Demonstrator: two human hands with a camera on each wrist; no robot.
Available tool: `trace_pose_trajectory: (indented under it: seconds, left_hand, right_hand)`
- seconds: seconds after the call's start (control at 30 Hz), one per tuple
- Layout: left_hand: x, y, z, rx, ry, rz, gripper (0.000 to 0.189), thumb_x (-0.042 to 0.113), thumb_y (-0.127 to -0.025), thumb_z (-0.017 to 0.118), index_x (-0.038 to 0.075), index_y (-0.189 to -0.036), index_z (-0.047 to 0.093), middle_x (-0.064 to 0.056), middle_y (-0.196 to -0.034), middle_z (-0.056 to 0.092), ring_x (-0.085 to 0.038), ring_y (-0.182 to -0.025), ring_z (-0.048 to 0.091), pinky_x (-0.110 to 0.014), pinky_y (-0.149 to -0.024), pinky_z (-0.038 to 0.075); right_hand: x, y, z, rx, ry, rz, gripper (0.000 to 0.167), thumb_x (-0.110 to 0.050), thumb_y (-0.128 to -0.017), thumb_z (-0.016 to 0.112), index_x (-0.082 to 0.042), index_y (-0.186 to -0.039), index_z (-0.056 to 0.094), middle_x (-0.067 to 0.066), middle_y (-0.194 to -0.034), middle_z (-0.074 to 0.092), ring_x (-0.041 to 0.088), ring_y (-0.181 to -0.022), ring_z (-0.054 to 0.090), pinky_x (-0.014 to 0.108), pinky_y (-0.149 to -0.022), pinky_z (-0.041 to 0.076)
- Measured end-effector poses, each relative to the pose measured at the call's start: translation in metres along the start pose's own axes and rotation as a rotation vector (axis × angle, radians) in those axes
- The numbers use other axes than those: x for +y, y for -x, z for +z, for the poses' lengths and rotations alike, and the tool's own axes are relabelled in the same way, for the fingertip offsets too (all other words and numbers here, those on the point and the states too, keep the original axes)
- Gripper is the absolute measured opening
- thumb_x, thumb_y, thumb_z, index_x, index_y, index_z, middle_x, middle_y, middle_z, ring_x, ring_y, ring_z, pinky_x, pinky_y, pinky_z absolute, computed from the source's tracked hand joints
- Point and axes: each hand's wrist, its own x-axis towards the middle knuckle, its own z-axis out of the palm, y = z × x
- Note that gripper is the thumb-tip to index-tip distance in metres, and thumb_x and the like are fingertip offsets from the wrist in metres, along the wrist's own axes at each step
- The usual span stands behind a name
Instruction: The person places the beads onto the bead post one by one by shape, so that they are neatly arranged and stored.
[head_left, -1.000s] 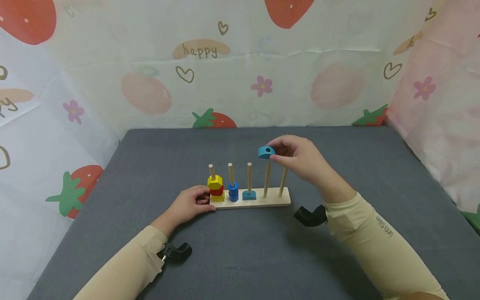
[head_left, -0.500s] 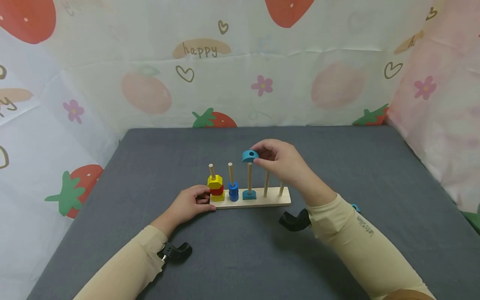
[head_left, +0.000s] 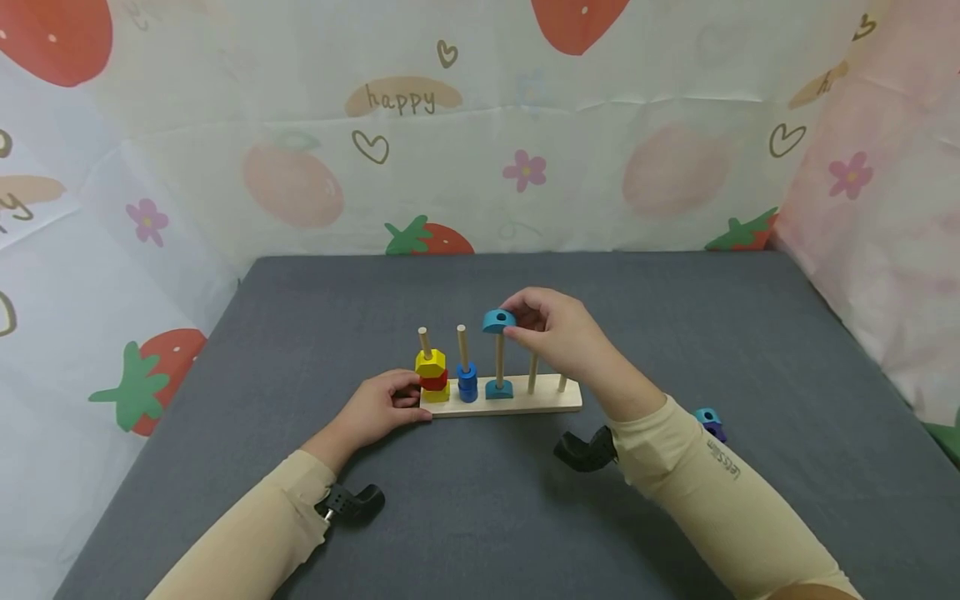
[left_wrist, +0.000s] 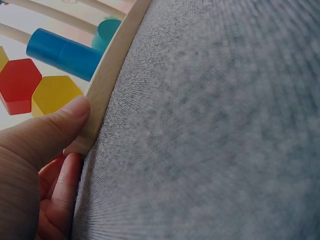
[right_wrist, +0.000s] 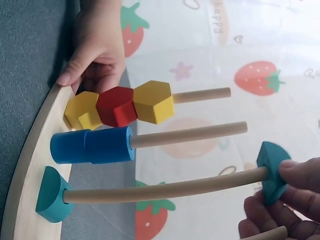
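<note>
A pale wooden peg stand (head_left: 543,403) with upright pegs lies across the grey table. My left hand (head_left: 384,408) grips its left end, thumb (left_wrist: 75,110) on the front edge. Yellow, red and yellow hexagonal blocks (right_wrist: 117,106) sit on the leftmost peg, and blue round blocks (right_wrist: 95,146) on the second. A teal half-round block (right_wrist: 54,195) lies at the foot of the third peg. Above it, my right hand (head_left: 558,332) pinches another teal half-round block (right_wrist: 272,170) at that peg's tip. How far the peg enters its hole is hidden.
Beside the right forearm, a light blue block (head_left: 707,415) and a purple block (head_left: 716,431) lie on the table, partly behind the sleeve. The two right-hand pegs (head_left: 533,373) stand just below the right hand. A printed cloth (head_left: 570,200) hangs behind the table.
My right hand has moved left with the teal half-round block, then lowered it to the third peg's tip. Blocks behind the right sleeve have come into view. The left hand stays put.
</note>
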Motion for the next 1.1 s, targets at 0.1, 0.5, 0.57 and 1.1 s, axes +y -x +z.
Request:
trace_pose_trajectory:
  seconds: [0.1, 0.5, 0.57, 1.1]
  left_hand:
    - [0.0, 0.0, 0.0, 0.0, -0.007, 0.0, 0.049, 0.038, -0.072, 0.076, 0.016, -0.113, 0.062, 0.001, -0.11, 0.059, -0.012, -0.09, 0.057, -0.032, -0.084, 0.048]
    - [-0.001, 0.0, 0.0, -0.007, 0.006, -0.007, 0.051, 0.039, -0.072, 0.076, 0.015, -0.115, 0.061, 0.0, -0.112, 0.058, -0.012, -0.091, 0.057, -0.031, -0.084, 0.048]
    - [-0.001, 0.0, 0.0, -0.006, 0.01, -0.006, 0.05, 0.038, -0.072, 0.076, 0.015, -0.114, 0.061, 0.0, -0.112, 0.058, -0.012, -0.092, 0.057, -0.031, -0.084, 0.048]
    - [0.0, 0.0, 0.0, -0.008, 0.007, -0.012, 0.05, 0.037, -0.072, 0.076, 0.015, -0.115, 0.061, 0.0, -0.111, 0.059, -0.012, -0.09, 0.057, -0.032, -0.084, 0.049]
  right_hand:
    - [0.002, 0.001, 0.001, -0.007, 0.023, 0.003, 0.016, -0.017, -0.087, 0.063, -0.014, -0.103, 0.062, 0.0, -0.094, 0.059, 0.016, -0.081, 0.054, 0.03, -0.07, 0.046]
    - [0.007, 0.006, 0.011, 0.045, 0.012, 0.032, 0.015, -0.019, -0.087, 0.063, -0.016, -0.101, 0.061, -0.001, -0.094, 0.058, 0.016, -0.082, 0.054, 0.031, -0.069, 0.046]
    - [0.009, 0.007, 0.013, 0.07, 0.009, 0.04, 0.016, -0.02, -0.087, 0.064, -0.016, -0.101, 0.061, -0.002, -0.094, 0.059, 0.016, -0.082, 0.054, 0.031, -0.069, 0.046]
    - [0.03, 0.01, 0.037, 0.198, -0.152, 0.089, 0.039, -0.013, -0.082, 0.068, -0.009, -0.114, 0.045, 0.006, -0.099, 0.06, 0.019, -0.091, 0.06, 0.036, -0.084, 0.048]
